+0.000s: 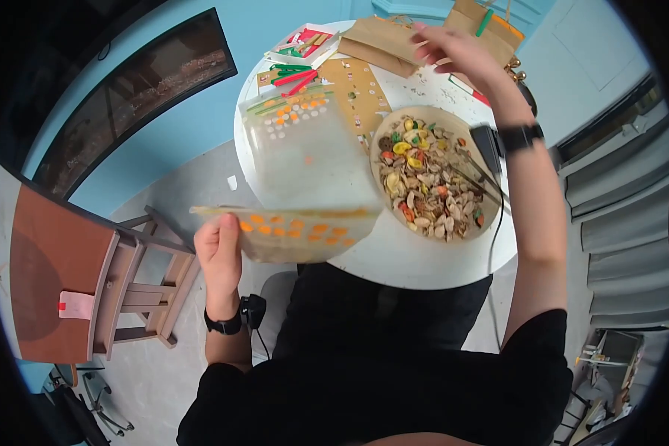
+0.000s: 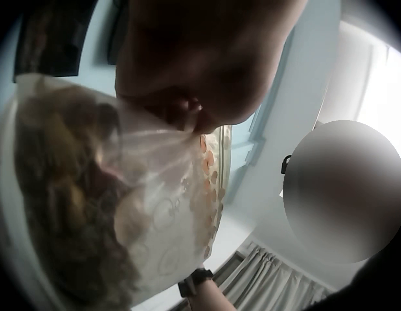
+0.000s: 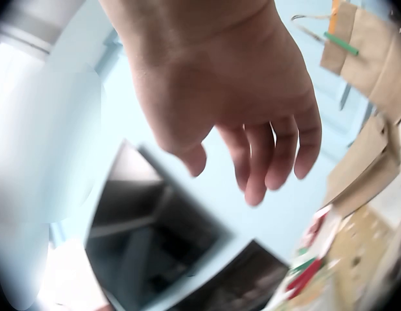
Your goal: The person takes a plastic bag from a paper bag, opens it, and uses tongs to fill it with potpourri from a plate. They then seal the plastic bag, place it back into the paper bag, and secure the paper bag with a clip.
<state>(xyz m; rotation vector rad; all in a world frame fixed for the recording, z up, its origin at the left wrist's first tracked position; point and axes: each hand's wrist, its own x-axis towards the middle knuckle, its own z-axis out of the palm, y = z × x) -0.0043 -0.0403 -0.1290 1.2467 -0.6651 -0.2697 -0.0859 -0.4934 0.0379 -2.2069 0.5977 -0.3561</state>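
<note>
While the person sits with a black-trousered lap at the table's edge, the left hand pinches one corner of a translucent bag, thumb laid over its edge. The two hands are well apart. The bag reaches from that hand across the left part of the round white table; orange dots mark its near end, orange and white ones its far end. In the left wrist view brownish pieces show through the film, though I cannot tell whether they lie inside it or behind.

Just right of the bag sits a round tray of mixed dried pieces, mostly beige, with some yellow, orange and green. A thin tool leans across its right side.

Past the bag's far end lie red and green clips, partly over a tan patterned sheet, and beyond them a shallow box. The right hand hangs in the air near a brown paper bag, holding nothing, its fingers loosely bent and slightly parted. A second paper bag with a green strip stands behind.

Farther off are a dark glass panel in the blue wall and grey curtains to the right.
</note>
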